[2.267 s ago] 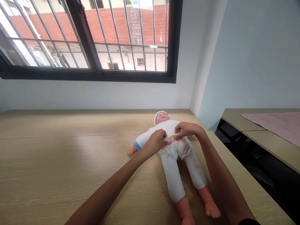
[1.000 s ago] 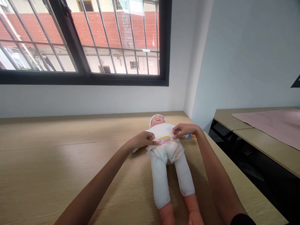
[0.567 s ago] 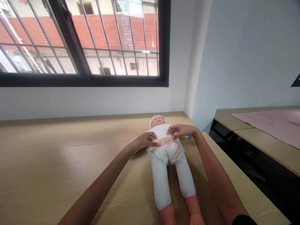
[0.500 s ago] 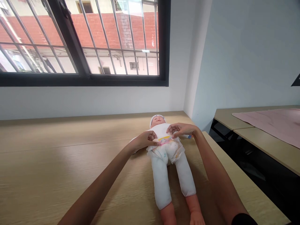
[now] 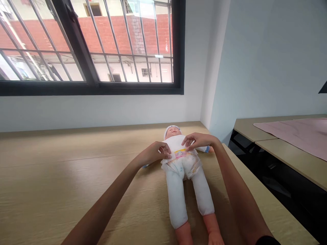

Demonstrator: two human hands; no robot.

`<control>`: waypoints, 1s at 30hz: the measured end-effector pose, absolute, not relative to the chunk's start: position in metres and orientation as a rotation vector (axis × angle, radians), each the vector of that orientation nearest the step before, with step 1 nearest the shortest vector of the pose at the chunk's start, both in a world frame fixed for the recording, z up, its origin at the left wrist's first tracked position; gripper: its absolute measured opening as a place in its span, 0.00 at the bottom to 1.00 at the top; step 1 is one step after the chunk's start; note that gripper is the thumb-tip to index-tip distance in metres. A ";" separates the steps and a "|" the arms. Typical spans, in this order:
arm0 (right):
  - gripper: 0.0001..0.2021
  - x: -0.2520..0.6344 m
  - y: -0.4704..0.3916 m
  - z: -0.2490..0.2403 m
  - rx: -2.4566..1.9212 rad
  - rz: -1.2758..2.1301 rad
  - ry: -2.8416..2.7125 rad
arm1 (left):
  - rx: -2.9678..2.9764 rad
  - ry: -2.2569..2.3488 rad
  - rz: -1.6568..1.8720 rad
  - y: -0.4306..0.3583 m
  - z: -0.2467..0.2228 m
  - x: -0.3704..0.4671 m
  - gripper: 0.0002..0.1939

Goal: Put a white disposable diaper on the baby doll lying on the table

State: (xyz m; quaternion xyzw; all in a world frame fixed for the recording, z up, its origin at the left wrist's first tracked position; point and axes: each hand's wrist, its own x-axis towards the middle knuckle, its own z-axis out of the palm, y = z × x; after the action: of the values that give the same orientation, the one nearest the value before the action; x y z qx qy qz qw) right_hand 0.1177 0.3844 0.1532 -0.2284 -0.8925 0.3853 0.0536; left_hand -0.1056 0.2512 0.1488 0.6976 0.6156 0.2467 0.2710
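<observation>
Pinching the side of the diaper (image 5: pixel 182 160) near its waistband, the left hand (image 5: pixel 163 150) is curling its fingers against the thumb. The right hand (image 5: pixel 188 143) is touching the opposite end of the yellow-edged waistband, thumb and fingers slightly parted. The doll (image 5: pixel 176 191) is lying face-up near the table's (image 5: pixel 76 190) right edge, its head toward the far right corner.

There are one doll (image 5: pixel 176 200), one diaper (image 5: pixel 182 163) and one cloth (image 5: pixel 301 134).

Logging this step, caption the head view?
Two bare hands at the waist of a white disposable diaper on a white-clothed baby doll.
</observation>
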 end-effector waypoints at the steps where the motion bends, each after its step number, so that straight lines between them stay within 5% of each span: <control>1: 0.19 0.113 0.381 0.154 -0.683 1.135 -2.748 | 1.887 1.647 0.672 0.252 0.147 -0.105 0.13; 30: 0.11 0.092 0.369 0.148 -0.734 1.089 -2.829 | 1.907 1.554 0.710 0.256 0.134 -0.092 0.14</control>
State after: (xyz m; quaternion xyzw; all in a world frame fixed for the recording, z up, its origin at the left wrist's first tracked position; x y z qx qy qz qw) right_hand 0.0916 0.3693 0.1484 -0.2352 -0.9070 0.3492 0.0115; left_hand -0.0924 0.2557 0.1343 0.7134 0.5815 0.2658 0.2866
